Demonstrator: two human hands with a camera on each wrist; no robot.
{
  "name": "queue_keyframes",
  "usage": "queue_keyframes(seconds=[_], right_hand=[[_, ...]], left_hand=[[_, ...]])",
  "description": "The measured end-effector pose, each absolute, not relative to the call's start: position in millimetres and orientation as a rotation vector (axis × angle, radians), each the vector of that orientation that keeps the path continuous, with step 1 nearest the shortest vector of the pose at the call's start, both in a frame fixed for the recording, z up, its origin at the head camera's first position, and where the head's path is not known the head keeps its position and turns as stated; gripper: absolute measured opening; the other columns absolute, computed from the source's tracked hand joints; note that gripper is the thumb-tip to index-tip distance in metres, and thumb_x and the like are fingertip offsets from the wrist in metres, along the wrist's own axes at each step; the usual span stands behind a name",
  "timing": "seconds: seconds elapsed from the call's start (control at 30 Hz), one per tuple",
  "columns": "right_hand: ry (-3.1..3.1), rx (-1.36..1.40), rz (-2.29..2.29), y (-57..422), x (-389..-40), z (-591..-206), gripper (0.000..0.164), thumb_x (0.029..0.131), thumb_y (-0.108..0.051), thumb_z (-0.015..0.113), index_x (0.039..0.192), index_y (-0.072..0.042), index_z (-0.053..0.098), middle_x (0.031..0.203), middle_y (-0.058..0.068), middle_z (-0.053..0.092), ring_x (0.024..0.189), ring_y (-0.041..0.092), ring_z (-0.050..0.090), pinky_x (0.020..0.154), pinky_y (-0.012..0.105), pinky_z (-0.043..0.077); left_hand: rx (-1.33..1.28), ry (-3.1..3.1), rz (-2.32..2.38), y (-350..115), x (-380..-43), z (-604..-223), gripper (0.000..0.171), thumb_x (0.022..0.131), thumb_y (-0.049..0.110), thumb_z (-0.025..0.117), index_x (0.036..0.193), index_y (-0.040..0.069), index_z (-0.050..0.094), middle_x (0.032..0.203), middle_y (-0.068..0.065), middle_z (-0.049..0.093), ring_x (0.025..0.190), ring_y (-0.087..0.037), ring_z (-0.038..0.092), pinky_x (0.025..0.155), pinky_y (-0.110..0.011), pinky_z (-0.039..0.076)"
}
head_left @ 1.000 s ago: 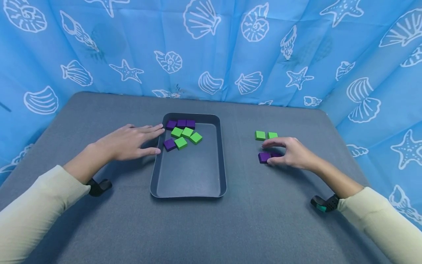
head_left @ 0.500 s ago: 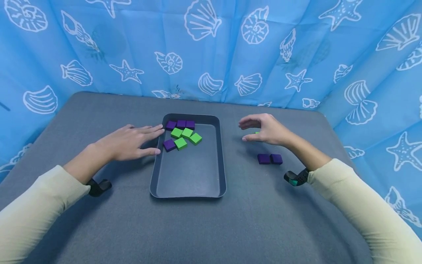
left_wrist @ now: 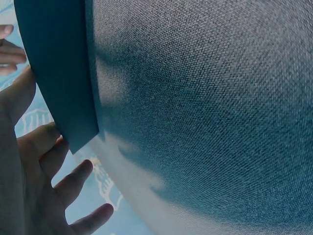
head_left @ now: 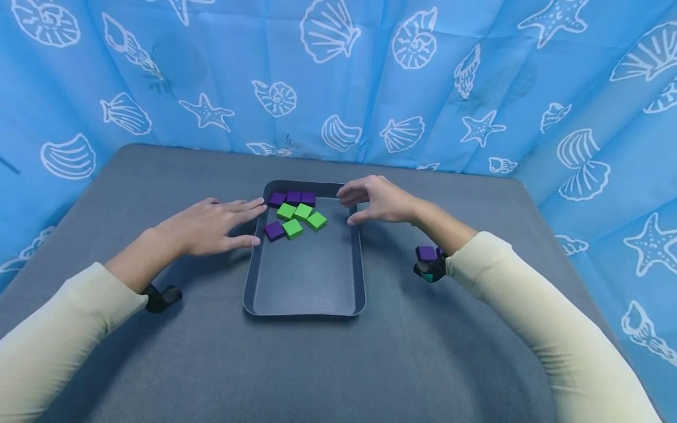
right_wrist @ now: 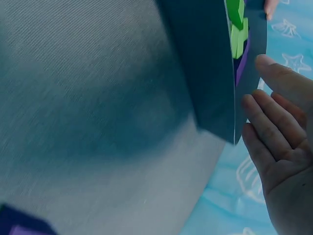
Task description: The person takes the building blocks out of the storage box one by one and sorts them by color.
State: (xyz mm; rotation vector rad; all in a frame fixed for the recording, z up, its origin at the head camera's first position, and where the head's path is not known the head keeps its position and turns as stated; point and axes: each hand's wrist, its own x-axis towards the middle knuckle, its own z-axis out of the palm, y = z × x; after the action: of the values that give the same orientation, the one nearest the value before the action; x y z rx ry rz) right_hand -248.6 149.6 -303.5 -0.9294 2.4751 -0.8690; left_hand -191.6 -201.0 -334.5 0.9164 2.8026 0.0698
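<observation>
A dark grey rectangular tray (head_left: pixel 307 276) holds several purple square blocks (head_left: pixel 274 231) and several green square blocks (head_left: pixel 292 229) in its far left part. My left hand (head_left: pixel 203 228) lies with straight fingers at the tray's left rim; the left wrist view shows its thumb and fingers at the tray's outer wall (left_wrist: pixel 58 63). Over the far right rim hovers my right hand (head_left: pixel 383 201), its fingers gently bent and apart from the thumb. In the right wrist view no block shows between the right fingers (right_wrist: pixel 266 125).
Right of the tray, purple blocks (head_left: pixel 425 254) lie on the grey table (head_left: pixel 317 370), partly covered by the black wrist strap (head_left: pixel 431 270). The right forearm blocks the table area just behind them. A blue shell-print curtain (head_left: pixel 238 70) hangs along the far side.
My right hand has moved left from the loose blocks on the right, past the green pair, to the tray's far right rim. The left hand and the blocks in the tray stay put.
</observation>
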Motion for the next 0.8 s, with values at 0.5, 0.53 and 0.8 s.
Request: queue_keyframes(seconds=[0.5, 0.53, 0.8], right_hand=[[2.4, -0.888, -0.783, 106.9, -259.5, -312.7, 0.059, 0.082, 0.0, 0.08, 0.136, 0.003, 0.056, 0.131, 0.016, 0.064, 0.121, 0.026, 0.062, 0.101, 0.037, 0.05], [2.399, -0.887, -0.776, 104.5, -259.9, -313.5, 0.058, 0.082, 0.001, 0.079, 0.136, 0.003, 0.056, 0.131, 0.016, 0.064, 0.121, 0.026, 0.062, 0.101, 0.037, 0.05], [2.405, -0.865, -0.725, 90.6, -261.0, -319.1, 0.054, 0.084, 0.005, 0.076, 0.135, 0.002, 0.057, 0.129, 0.014, 0.066, 0.12, 0.025, 0.063, 0.1, 0.034, 0.05]], left_hand=[[0.879, 2.797, 0.06, -200.5, -192.2, -335.4, 0.077, 0.099, 0.059, 0.048, 0.157, 0.012, 0.03, 0.163, -0.012, 0.026, 0.143, -0.039, 0.035, 0.108, -0.071, 0.026], [0.877, 2.797, 0.061, -200.8, -192.3, -335.5, 0.077, 0.099, 0.059, 0.048, 0.157, 0.012, 0.03, 0.163, -0.012, 0.026, 0.143, -0.039, 0.035, 0.109, -0.071, 0.025], [0.89, 2.804, 0.055, -201.5, -191.9, -335.8, 0.078, 0.099, 0.062, 0.046, 0.158, 0.012, 0.03, 0.163, -0.012, 0.025, 0.142, -0.039, 0.036, 0.108, -0.071, 0.027]])
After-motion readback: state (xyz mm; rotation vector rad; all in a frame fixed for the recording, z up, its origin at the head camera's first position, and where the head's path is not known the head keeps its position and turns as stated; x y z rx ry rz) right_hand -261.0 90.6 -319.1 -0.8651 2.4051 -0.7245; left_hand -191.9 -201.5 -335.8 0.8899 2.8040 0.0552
